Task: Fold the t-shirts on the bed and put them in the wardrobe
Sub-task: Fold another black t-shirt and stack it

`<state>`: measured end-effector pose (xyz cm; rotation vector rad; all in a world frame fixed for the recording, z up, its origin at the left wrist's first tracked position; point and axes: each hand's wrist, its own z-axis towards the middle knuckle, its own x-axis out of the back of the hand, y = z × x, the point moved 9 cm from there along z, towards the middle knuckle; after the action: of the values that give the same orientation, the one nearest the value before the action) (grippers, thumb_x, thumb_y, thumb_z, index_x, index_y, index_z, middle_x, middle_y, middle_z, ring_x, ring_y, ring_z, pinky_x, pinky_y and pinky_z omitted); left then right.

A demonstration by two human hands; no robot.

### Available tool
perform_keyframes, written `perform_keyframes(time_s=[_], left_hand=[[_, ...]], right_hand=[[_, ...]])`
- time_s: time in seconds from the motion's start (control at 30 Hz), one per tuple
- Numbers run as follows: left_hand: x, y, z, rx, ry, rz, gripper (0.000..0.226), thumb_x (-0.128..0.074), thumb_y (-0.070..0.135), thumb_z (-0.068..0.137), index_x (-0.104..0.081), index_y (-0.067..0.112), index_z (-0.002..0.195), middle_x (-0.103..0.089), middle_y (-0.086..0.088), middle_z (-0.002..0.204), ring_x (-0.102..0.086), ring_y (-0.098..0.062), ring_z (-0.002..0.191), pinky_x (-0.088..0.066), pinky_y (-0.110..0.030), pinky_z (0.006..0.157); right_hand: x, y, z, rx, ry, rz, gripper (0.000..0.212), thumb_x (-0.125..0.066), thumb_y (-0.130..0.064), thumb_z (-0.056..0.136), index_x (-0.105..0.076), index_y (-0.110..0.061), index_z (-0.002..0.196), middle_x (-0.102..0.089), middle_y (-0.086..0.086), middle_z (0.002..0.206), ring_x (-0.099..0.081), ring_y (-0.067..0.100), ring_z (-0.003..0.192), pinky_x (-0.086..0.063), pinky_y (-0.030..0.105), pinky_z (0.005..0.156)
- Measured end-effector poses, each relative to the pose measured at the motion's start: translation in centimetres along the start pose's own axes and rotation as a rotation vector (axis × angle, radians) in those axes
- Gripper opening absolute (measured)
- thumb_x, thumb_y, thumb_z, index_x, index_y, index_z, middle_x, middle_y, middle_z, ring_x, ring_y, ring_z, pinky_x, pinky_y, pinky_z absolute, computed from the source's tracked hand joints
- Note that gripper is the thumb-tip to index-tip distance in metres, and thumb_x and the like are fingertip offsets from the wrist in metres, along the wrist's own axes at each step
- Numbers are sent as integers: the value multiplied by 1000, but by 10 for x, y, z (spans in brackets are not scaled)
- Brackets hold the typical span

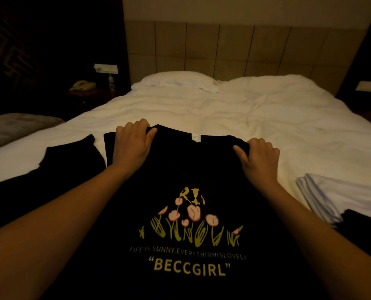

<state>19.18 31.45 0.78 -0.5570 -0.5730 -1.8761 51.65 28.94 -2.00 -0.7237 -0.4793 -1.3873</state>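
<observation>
Left of the black printed t-shirt [189, 213], one more black t-shirt [50, 169] lies unfolded. The left hand [132, 146] and right hand [258, 159] each pinch the printed shirt's shoulders, spread on the bed [223, 109]. Right of it, one white stack [336, 195] looks folded. Nothing seems stowed yet.

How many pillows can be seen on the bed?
1. The pillow lies at the head of the bed, left of centre. Another may be hidden under the duvet on the right.

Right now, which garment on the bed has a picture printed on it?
The black t-shirt held by both hands, with flowers and "BECCGIRL" printed; the white folded garment at right looks plain.
</observation>
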Motion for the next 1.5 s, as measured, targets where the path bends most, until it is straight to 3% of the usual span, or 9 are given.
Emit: perform_keyframes(time_s=[0.3, 0.43, 0.6, 0.7, 0.93, 1.0, 1.13, 1.3, 1.5], left_hand=[[76, 19, -91, -32, -6, -12, 38, -32, 44, 99, -50, 14, 85, -52, -7, 72, -50, -31, 70, -29, -42, 69], [85, 24, -154, -22, -83, -76, 46, -31, 51, 99, -54, 14, 85, -54, -3, 72, -53, -30, 68, -28, -39, 66], [73, 23, -225, 41, -470, -186, 69, -9, 76, 88, -54, 25, 101, -56, 10, 95, -55, -17, 93, -37, -34, 81], [80, 29, -231, 23, -546, -164, 97, 9, 84, 77, -55, 26, 122, -57, 10, 120, -49, -12, 115, -31, -30, 96], [77, 62, -236, -19, -761, -182, 82, -13, 78, 84, -43, 32, 145, -43, 9, 149, -36, -8, 137, -26, -28, 111], [75, 62, -242, 8, -786, -188, 72, -17, 73, 89, -50, 34, 140, -48, 11, 144, -41, -7, 133, -29, -27, 107], [83, 52, -222, 93, -631, -286, 94, -4, 88, 77, -67, 28, 114, -63, 8, 110, -56, -11, 106, -44, -33, 94], [55, 39, -167, 97, -538, -225, 48, -36, 50, 100, -57, 18, 130, -59, -4, 126, -52, -22, 118, -43, -37, 98], [-6, 16, -127, 122, -647, -137, 45, -43, 43, 102, -50, 14, 136, -51, -9, 135, -47, -25, 125, -40, -36, 99]], right_hand=[[75, -20, -89, 105, 52, -1, 49, -35, -56, 91, -50, -12, 77, -49, 7, 73, -50, 32, 69, -22, 35, 65], [72, -20, -148, 128, -89, -3, 53, -35, -60, 89, -56, -13, 79, -51, 4, 74, -53, 31, 69, -25, 33, 67], [73, -25, -203, 95, -474, 62, 106, 13, -98, 55, -51, -28, 102, -46, -8, 102, -46, 17, 103, -24, 29, 83], [85, -34, -209, 79, -566, 94, 123, 17, -100, 44, -53, -33, 121, -51, -10, 122, -43, 13, 120, -26, 30, 97], [85, -63, -223, 164, -700, 66, 43, -48, -56, 95, -57, -37, 132, -53, -9, 129, -45, 11, 122, -33, 31, 105], [87, -58, -224, 94, -676, 118, 41, -50, -59, 93, -66, -34, 121, -58, -9, 119, -49, 10, 113, -38, 31, 100], [84, -52, -204, 7, -613, 208, 45, -46, -57, 95, -73, -22, 104, -58, -7, 99, -52, 9, 96, -44, 31, 89], [59, -41, -152, -57, -468, 211, 43, -48, -42, 100, -58, -15, 131, -59, 5, 125, -52, 22, 118, -46, 36, 94], [0, -33, -114, -95, -528, 187, 48, -39, -35, 104, -42, -10, 145, -46, 12, 145, -43, 28, 132, -37, 40, 107]])
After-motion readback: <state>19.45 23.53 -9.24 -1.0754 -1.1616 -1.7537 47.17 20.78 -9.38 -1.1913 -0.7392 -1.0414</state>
